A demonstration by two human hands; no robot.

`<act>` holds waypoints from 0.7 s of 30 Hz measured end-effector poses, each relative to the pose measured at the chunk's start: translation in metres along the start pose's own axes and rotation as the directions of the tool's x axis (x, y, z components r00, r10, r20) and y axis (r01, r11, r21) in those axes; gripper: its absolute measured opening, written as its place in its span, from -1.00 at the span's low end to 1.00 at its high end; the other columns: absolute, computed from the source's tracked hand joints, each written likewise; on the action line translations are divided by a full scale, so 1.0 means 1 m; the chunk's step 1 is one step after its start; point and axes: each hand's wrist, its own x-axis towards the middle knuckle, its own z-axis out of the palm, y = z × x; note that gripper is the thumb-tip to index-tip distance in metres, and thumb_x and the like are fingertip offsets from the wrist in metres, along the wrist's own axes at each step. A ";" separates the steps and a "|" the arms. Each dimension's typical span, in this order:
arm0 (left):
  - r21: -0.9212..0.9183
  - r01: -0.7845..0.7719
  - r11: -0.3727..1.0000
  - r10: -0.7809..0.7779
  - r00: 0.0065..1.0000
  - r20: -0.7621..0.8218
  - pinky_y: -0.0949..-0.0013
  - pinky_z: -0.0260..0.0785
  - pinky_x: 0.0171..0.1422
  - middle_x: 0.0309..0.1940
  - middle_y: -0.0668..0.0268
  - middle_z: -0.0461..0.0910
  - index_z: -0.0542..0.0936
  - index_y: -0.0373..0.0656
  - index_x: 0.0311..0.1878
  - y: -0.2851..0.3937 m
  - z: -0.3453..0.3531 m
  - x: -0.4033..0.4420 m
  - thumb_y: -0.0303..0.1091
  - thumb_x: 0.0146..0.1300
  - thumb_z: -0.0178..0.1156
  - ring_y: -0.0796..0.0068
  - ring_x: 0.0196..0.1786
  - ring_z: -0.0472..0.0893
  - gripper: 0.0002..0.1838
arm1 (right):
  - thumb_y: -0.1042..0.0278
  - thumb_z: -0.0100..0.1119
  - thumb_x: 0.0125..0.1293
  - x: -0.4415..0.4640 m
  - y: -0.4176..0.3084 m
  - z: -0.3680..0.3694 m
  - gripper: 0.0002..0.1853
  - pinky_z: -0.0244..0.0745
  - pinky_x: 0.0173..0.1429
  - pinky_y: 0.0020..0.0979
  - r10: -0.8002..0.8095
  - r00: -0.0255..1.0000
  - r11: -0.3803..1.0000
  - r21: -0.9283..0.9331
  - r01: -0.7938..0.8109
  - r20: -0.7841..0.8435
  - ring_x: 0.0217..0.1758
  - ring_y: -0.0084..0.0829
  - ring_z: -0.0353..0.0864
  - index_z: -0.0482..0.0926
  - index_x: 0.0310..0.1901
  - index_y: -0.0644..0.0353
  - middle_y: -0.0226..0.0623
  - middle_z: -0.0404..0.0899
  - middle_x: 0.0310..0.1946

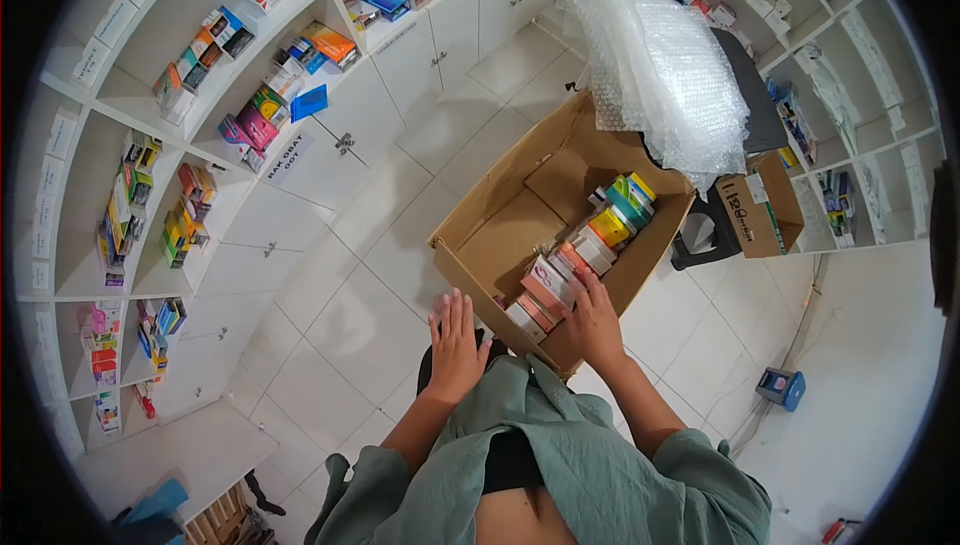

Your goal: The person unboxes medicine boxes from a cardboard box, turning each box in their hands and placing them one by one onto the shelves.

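Observation:
A large open cardboard box (490,215) stands in front of me. Along its right side lies a row of small medicine boxes (612,222), several of them pink and white, others yellow and green. My right hand (597,328) reaches over the near right wall, fingers stretched out against a pink-and-white medicine box (548,283); no grip around it shows. Just outside the near left corner of the cardboard box is my left hand (459,350), flat and empty, its fingers extended.
Bubble wrap (660,65) drapes over a dark chair (745,85) behind the box. A smaller carton (760,207) is at its right. White shelves (190,160) with medicine packs curve along the left, above cabinets (405,85). A blue container (780,388) sits by the right wall.

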 end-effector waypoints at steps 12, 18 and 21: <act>0.012 -0.083 0.996 0.081 0.986 0.144 -0.13 -0.30 0.50 0.47 -0.01 -0.12 0.00 -0.33 0.43 0.000 -0.005 0.035 -0.25 0.20 0.17 0.03 0.52 -0.12 -0.18 | 0.49 0.24 0.10 0.003 0.023 0.018 -0.37 0.32 0.29 -0.17 0.157 0.985 0.988 -0.013 -0.156 0.078 0.26 0.04 0.29 0.26 0.23 0.28 0.11 0.19 0.28; 0.025 -0.202 0.979 0.192 0.958 0.212 -0.14 -0.32 0.50 0.45 0.01 -0.02 0.12 -0.34 0.38 -0.002 -0.001 0.062 -0.21 0.24 0.12 0.07 0.51 -0.09 -0.27 | 0.44 0.21 0.12 0.010 0.036 0.040 -0.40 0.31 0.30 -0.19 0.247 0.959 0.968 -0.084 -0.237 0.139 0.28 -0.01 0.29 0.28 0.22 0.29 0.08 0.23 0.26; 0.024 -0.273 0.962 0.260 0.935 0.240 -0.15 -0.35 0.50 0.41 -0.01 0.06 0.22 -0.36 0.33 -0.009 0.013 0.075 -0.16 0.29 0.07 0.08 0.51 -0.06 -0.35 | 0.41 0.17 0.14 0.015 0.045 0.053 -0.42 0.31 0.31 -0.19 0.247 0.952 0.965 -0.133 -0.225 0.182 0.27 -0.02 0.31 0.29 0.22 0.29 0.07 0.27 0.24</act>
